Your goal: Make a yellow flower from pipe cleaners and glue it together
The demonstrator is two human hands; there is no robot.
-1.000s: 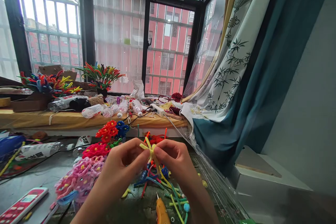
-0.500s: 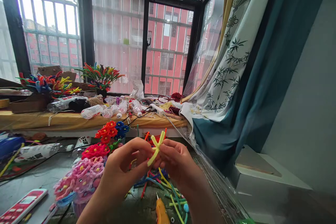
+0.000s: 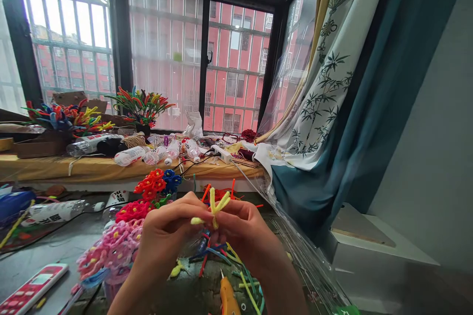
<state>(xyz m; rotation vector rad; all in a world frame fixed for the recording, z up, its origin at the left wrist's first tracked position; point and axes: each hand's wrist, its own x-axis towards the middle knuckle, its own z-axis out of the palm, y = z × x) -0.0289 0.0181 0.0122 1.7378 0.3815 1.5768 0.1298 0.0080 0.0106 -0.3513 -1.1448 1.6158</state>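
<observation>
Between both hands is a yellow pipe cleaner piece (image 3: 220, 203) with several short arms spreading from its middle. My left hand (image 3: 173, 229) pinches it from the left, thumb and index finger together. From the right, my right hand (image 3: 242, 226) grips it near the centre with bent fingers. The lower part of the piece is partly hidden by the fingertips. Below the hands, loose pipe cleaners (image 3: 249, 290) in green, yellow, blue and red lie on the table, beside an orange glue gun (image 3: 229, 298) with its tip pointing away from me. A small yellow piece (image 3: 176, 269) lies under my left wrist.
Pink pipe cleaner flowers (image 3: 116, 248) stand at the left, with red flowers (image 3: 151, 184) behind. A red and white phone-like device (image 3: 35, 285) lies at the front left. Plastic bottles (image 3: 131, 156) crowd the windowsill. Thin wires (image 3: 306, 268) run along the right table edge.
The yellow piece has turned in my fingers, so its arms point differently. My left hand has shifted slightly left and its fingers have closed in more. The small yellow piece below shows more clearly.
</observation>
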